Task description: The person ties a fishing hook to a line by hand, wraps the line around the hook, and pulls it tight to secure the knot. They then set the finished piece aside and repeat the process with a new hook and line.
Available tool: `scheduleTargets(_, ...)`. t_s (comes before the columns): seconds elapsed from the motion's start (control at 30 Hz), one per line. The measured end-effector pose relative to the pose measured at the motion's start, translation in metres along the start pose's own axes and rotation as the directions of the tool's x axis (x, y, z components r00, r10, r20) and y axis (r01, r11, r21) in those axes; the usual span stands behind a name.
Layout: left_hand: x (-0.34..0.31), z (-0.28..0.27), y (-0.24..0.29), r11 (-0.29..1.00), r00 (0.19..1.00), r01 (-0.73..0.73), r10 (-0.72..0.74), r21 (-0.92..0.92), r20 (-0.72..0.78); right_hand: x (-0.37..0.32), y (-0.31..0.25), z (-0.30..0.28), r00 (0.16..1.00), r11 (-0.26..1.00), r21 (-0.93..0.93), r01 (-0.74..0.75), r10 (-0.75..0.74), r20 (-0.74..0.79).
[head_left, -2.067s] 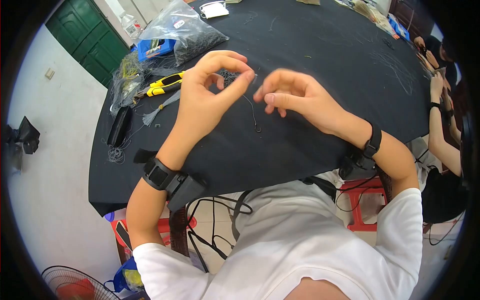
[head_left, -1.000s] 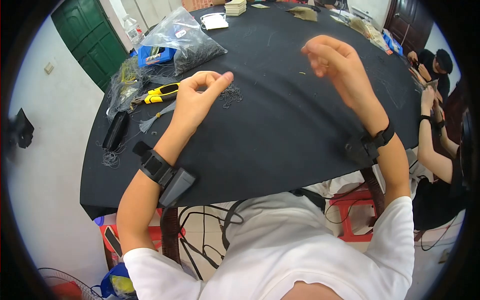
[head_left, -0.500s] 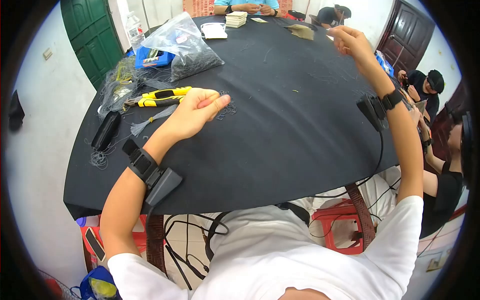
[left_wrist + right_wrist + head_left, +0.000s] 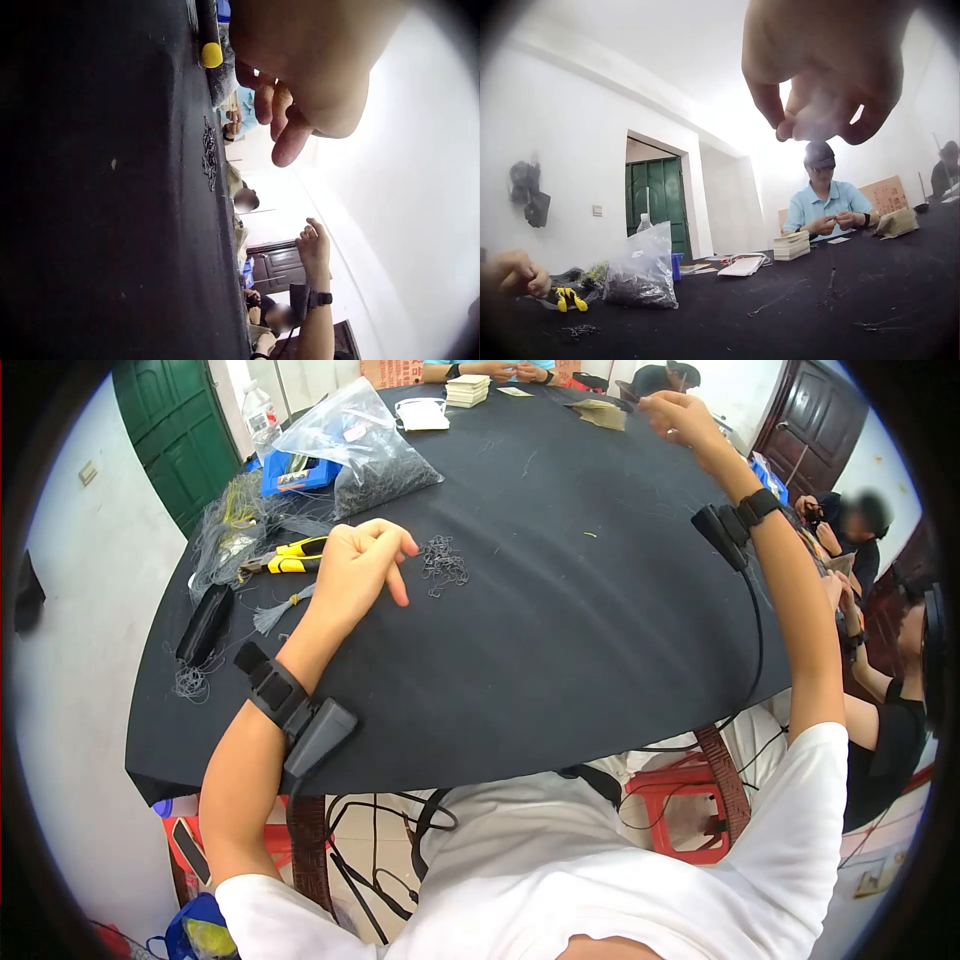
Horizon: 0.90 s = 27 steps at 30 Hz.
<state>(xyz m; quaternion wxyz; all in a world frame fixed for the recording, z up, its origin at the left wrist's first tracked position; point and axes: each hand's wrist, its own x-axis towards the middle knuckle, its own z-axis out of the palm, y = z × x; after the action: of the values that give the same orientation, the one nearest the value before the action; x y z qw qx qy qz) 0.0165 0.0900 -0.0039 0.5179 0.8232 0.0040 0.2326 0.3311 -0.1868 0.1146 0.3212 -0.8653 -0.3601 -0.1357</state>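
Note:
My left hand hovers above the black-covered table, its fingers loosely bent and spread apart, with nothing visible between them. Beside its fingertips lies a small tangled pile of dark hooks, also seen in the left wrist view as a dark pile. My right hand is raised high over the table's far right side. In the right wrist view the bent fingers of that hand come close together at their tips; whether they pinch a thin line cannot be made out.
Yellow-black pliers, a tied grey line bundle, a black case and a clear bag of dark pieces lie left. Stacked cards stand at the far edge. People sit across and at the right.
The hands have moved apart, the right one up and away to the far right. My left hand has gone left and lower, and its closed thumb and fingers have parted.

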Motion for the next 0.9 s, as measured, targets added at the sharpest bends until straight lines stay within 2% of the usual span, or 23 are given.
scheduleTargets(0.03, -0.002, 0.002, 0.004, 0.995, 0.996, 0.055, -0.060, -0.081, -0.066, 0.001, 0.000, 0.001, 0.999, 0.999, 0.003, -0.042, 0.042, -0.011)
scheduleTargets(0.1, -0.001, 0.001, -0.002, 0.999, 0.992, 0.007, -0.012, -0.040, -0.124, 0.012, 0.011, 0.000, 0.982, 0.959, -0.215, 0.186, -0.189, 0.010)
scheduleTargets(0.17, -0.001, -0.002, -0.004, 1.000, 0.991, -0.014, 0.011, -0.018, -0.134, 0.017, 0.022, 0.001, 0.979, 0.968, -0.147, 0.201, -0.205, -0.011)
scheduleTargets(0.23, 0.001, -0.004, -0.004, 1.000, 0.995, -0.014, 0.012, -0.017, -0.098, 0.014, 0.016, 0.003, 0.998, 0.977, 0.211, 0.007, 0.005, -0.058)
scheduleTargets(0.33, 0.001, 0.001, 0.002, 0.982, 0.985, 0.126, -0.141, -0.144, -0.096, 0.019, 0.003, 0.002, 0.984, 0.929, 0.354, -0.105, 0.148, -0.097)
scheduleTargets(0.43, -0.001, 0.006, 0.006, 0.960, 0.980, 0.104, -0.143, -0.259, -0.135, 0.017, -0.013, 0.006, 0.985, 0.928, 0.347, -0.136, 0.164, -0.053)
scheduleTargets(0.47, 0.000, 0.007, 0.005, 0.964, 0.985, 0.085, -0.119, -0.254, -0.123, 0.016, -0.016, 0.008, 0.983, 0.927, 0.342, -0.157, 0.178, -0.032)
scheduleTargets(0.57, -0.001, 0.008, 0.006, 0.969, 0.994, 0.041, -0.063, -0.243, -0.086, 0.014, -0.024, 0.016, 0.996, 0.934, 0.348, -0.081, 0.061, 0.069)
scheduleTargets(0.67, -0.002, 0.010, 0.007, 0.971, 0.997, 0.025, -0.042, -0.239, -0.065, 0.018, -0.031, 0.028, 0.992, 0.939, 0.341, -0.048, 0.006, 0.126)
scheduleTargets(0.8, -0.002, 0.012, 0.007, 0.971, 0.998, 0.020, -0.032, -0.239, -0.045, 0.021, -0.035, 0.035, 0.971, 0.939, 0.334, -0.078, -0.004, 0.240)
scheduleTargets(0.9, -0.002, 0.011, 0.007, 0.976, 0.999, 0.043, -0.043, -0.213, 0.002, 0.019, -0.030, 0.050, 0.968, 0.986, 0.165, -0.034, -0.009, 0.250)
